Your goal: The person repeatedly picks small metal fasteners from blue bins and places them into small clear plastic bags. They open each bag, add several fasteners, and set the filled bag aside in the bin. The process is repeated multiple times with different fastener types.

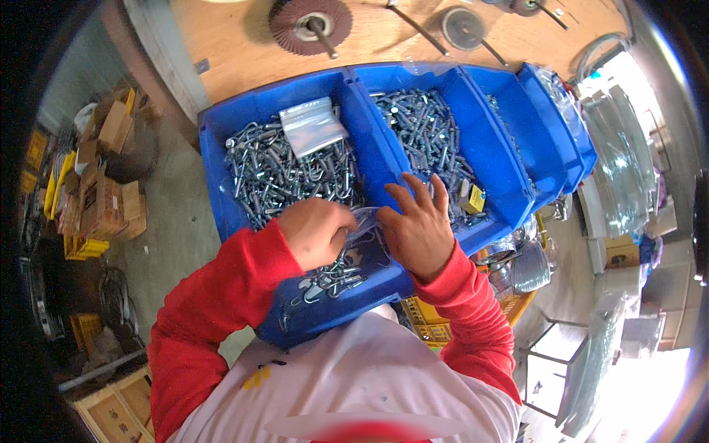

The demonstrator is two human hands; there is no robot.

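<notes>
A clear plastic bag [363, 225] is stretched between my two hands, over the near part of a blue bin [284, 314]. My left hand [314, 232] is closed, gripping the bag's left side. At the bag's right side, my right hand [422, 235] pinches it between thumb and forefinger while the other fingers spread upward. Under and behind the bag lie many metal hook bolts [295, 181]. A flat clear plastic bag [314, 127] rests on that pile. Smaller hooks [332, 280] lie near the bin's front. What the held bag contains cannot be made out.
To the right, another blue bin [509, 196] holds bolts [421, 129] and a small yellow-labelled box [473, 199]. More blue bins follow. Behind them, abrasive wheels [310, 26] sit on a wooden board [236, 44]. Cardboard boxes [103, 207] stand on the left; wrapped material [624, 162] is at right.
</notes>
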